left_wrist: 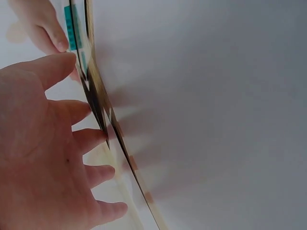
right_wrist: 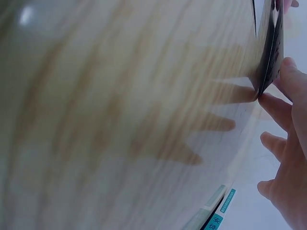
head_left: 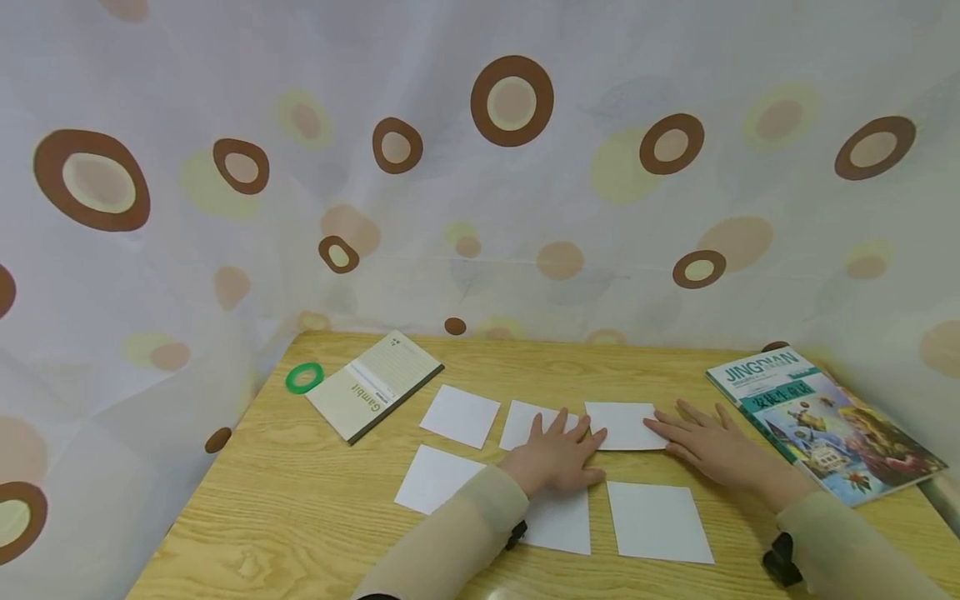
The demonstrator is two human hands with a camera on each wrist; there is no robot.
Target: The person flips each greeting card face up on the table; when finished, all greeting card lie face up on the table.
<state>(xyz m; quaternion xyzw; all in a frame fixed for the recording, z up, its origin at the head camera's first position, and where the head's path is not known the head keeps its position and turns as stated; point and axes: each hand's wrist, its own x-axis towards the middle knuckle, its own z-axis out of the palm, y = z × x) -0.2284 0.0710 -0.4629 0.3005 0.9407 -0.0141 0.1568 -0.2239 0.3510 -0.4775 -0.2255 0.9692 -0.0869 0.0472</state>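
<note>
My left hand is spread palm down over the back middle white paper sheet and the front middle sheet, with fingertips at the left edge of the back right sheet. At that sheet's right edge are the spread fingertips of my right hand. The left wrist view shows the left hand's straight, parted fingers close over a pale surface. In the right wrist view, an index finger meets the corner of a thin, dark-looking sheet.
Further white sheets lie at back left, front left and front right. A notebook and green tape roll lie at the wooden table's far left. A magazine lies beyond my right hand.
</note>
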